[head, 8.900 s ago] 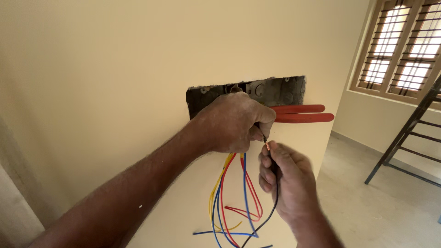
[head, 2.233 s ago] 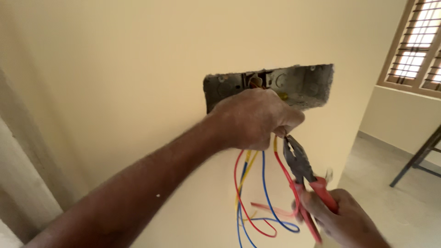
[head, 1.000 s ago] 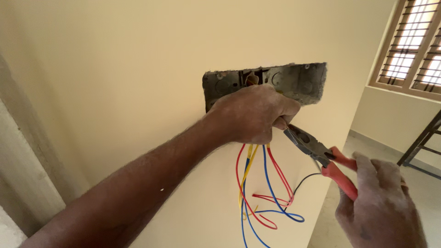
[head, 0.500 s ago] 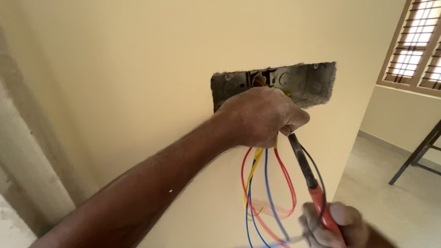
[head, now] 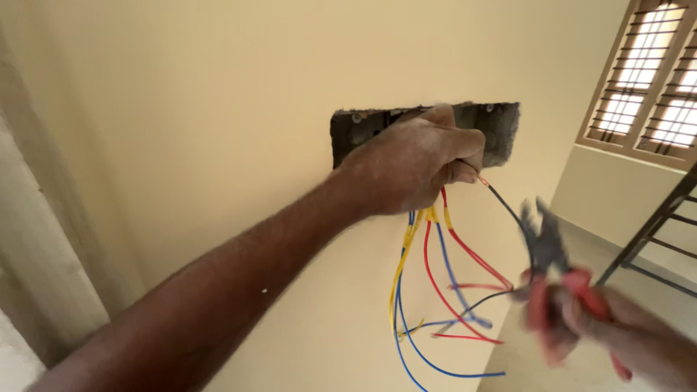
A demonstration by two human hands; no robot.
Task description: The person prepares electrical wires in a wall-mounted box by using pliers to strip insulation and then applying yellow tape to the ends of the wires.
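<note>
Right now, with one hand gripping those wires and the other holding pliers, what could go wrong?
1. The right hand and its red-handled pliers are blurred, so they seem to be moving; the dark jaws might nick the black wire or nearby fingers.
2. The left hand clamps the wire bundle at the wall box; a hard tug might strain the wires there.
3. Loose red, blue and yellow wires hang tangled and could snag.

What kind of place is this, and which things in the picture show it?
Probably a room in a building not yet finished. An open switch box in the painted wall has no cover, loose coloured wires hang from it, and a ladder stands under the window.
</note>
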